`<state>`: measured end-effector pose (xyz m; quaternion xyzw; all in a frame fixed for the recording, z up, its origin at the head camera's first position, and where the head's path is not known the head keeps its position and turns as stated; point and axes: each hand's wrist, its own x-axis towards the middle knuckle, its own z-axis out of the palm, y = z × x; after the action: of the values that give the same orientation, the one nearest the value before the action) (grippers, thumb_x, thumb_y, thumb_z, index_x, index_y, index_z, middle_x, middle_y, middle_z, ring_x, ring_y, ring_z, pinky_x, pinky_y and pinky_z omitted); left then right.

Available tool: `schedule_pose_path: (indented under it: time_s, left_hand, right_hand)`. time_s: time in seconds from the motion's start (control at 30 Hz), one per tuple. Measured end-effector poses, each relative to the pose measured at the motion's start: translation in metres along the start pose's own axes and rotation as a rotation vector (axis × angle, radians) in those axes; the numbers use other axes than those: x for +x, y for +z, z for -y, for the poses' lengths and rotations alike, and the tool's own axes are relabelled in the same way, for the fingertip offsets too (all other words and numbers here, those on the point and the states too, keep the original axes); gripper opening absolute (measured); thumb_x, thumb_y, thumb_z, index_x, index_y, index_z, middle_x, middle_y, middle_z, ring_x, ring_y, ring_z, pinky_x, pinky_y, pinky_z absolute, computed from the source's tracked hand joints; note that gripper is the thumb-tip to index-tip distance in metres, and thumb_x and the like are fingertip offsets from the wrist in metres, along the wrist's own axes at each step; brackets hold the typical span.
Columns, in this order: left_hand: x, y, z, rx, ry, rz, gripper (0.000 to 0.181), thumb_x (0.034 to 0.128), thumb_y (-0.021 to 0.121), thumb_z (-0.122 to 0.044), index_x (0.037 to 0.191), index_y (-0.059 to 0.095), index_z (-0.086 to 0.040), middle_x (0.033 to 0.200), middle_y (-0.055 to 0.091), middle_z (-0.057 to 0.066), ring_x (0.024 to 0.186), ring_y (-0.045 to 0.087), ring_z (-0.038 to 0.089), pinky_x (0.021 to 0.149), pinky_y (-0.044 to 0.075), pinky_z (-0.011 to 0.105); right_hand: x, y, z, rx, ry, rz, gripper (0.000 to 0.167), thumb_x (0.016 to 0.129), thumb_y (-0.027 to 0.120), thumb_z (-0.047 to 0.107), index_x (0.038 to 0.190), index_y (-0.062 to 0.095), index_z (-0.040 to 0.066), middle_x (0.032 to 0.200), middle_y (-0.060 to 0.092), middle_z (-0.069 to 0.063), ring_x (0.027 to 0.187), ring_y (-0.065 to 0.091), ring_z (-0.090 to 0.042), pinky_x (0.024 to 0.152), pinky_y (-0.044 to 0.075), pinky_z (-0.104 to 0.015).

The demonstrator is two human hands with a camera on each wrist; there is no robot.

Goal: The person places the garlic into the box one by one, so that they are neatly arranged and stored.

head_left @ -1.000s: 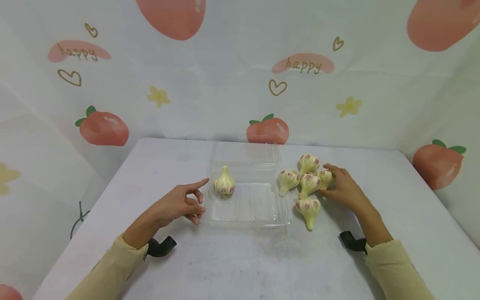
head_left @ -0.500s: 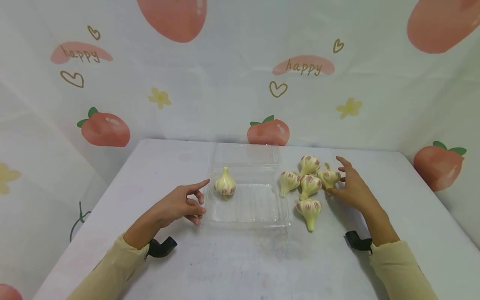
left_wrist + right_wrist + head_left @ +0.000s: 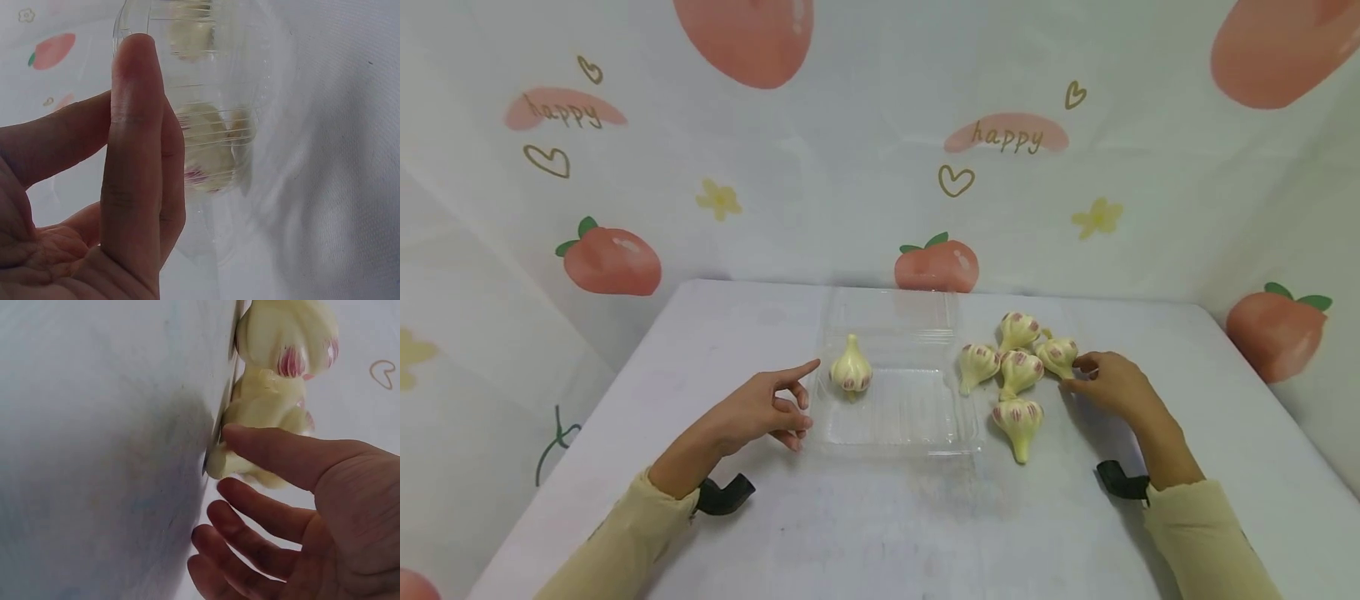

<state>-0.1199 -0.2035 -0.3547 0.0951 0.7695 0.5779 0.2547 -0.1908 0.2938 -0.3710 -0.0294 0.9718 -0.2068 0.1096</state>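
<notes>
My left hand is at the left side of a clear plastic clamshell container, index finger extended along its edge, holding nothing. One garlic bulb sits in the container's left part, neck pointing away. It shows through the clear wall in the left wrist view. On the right, my right hand is at the rightmost garlic bulb, whose neck lies between thumb and fingers. In the right wrist view the thumb overlaps that bulb, while the other fingers are spread below, with a gap.
Other garlic bulbs lie close together right of the container: one at the back, one beside the container, one in the middle and one in front. The container's lid lies folded back toward the printed backdrop.
The rightmost garlic bulb has shifted slightly right and turned, its neck now toward my right hand. That hand has drawn back rightward and lower. My left hand has stayed put.
</notes>
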Motion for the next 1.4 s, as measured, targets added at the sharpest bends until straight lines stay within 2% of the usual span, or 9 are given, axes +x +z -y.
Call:
schedule_pose_path:
  time_s: [0.13,0.27,0.57,0.83,1.0,1.1,1.23,1.4]
  left_hand:
    - [0.000,0.001,0.001,-0.009,0.003,0.006,0.089,0.0870,0.068,0.002,0.160,0.017,-0.009,0.100,0.042,0.009,0.067,0.069,0.018,0.069,0.064,0.036]
    - [0.000,0.001,0.001,-0.007,0.002,0.000,0.089,0.0869,0.068,0.002,0.160,0.018,-0.009,0.100,0.042,0.009,0.066,0.069,0.018,0.069,0.064,0.037]
    - [0.000,0.000,0.001,-0.003,0.006,-0.006,0.089,0.0871,0.068,0.003,0.160,0.018,-0.009,0.100,0.042,0.009,0.065,0.069,0.017,0.068,0.064,0.036]
    - [0.001,0.000,-0.001,0.002,0.004,-0.002,0.089,0.0871,0.068,0.002,0.160,0.018,-0.009,0.100,0.042,0.009,0.066,0.068,0.017,0.069,0.064,0.037]
    - [0.002,0.000,-0.002,0.001,0.004,-0.005,0.089,0.0870,0.068,0.001,0.160,0.018,-0.010,0.100,0.042,0.009,0.066,0.068,0.018,0.069,0.064,0.038]
    - [0.001,0.000,-0.002,0.001,0.006,-0.006,0.089,0.0871,0.069,0.000,0.160,0.018,-0.010,0.101,0.042,0.009,0.066,0.068,0.018,0.069,0.064,0.038]
    - [0.000,0.001,-0.002,-0.005,0.008,-0.008,0.090,0.0872,0.069,0.001,0.160,0.018,-0.010,0.101,0.042,0.009,0.066,0.068,0.018,0.069,0.064,0.038]
    - [0.000,0.002,-0.001,-0.009,0.011,-0.006,0.089,0.0873,0.068,0.001,0.160,0.018,-0.009,0.101,0.042,0.009,0.066,0.068,0.018,0.069,0.064,0.037]
  right_hand:
    - [-0.003,0.002,-0.004,-0.010,-0.001,0.007,0.055,0.091,0.067,0.035,0.122,0.062,-0.010,0.119,0.064,-0.029,0.107,0.061,-0.045,0.083,0.053,-0.053]
    - [-0.006,0.001,-0.006,-0.008,0.007,0.007,0.053,0.092,0.066,0.038,0.119,0.064,-0.007,0.116,0.066,-0.027,0.103,0.062,-0.041,0.078,0.053,-0.048]
    - [-0.006,-0.006,-0.011,0.037,0.024,0.000,0.049,0.092,0.066,0.039,0.115,0.059,-0.004,0.118,0.064,-0.028,0.099,0.063,-0.037,0.070,0.051,-0.036]
    - [-0.006,-0.012,-0.019,0.066,-0.043,-0.095,0.049,0.097,0.063,0.040,0.120,0.055,-0.003,0.122,0.062,-0.032,0.113,0.059,-0.049,0.078,0.055,-0.048]
    - [-0.007,-0.017,-0.021,0.100,-0.048,-0.153,0.049,0.099,0.060,0.039,0.124,0.053,-0.003,0.126,0.059,-0.032,0.116,0.058,-0.051,0.078,0.057,-0.051]
    - [-0.008,-0.019,-0.018,0.127,-0.052,-0.201,0.048,0.100,0.059,0.037,0.127,0.053,-0.003,0.127,0.058,-0.032,0.115,0.059,-0.051,0.076,0.057,-0.049]
    - [-0.011,-0.021,-0.013,0.152,-0.064,-0.271,0.046,0.100,0.059,0.036,0.128,0.055,-0.001,0.126,0.060,-0.029,0.113,0.061,-0.049,0.069,0.053,-0.035]
    - [-0.016,-0.026,-0.009,0.161,-0.084,-0.340,0.044,0.101,0.056,0.036,0.130,0.057,0.002,0.126,0.061,-0.026,0.112,0.060,-0.047,0.066,0.047,-0.028]
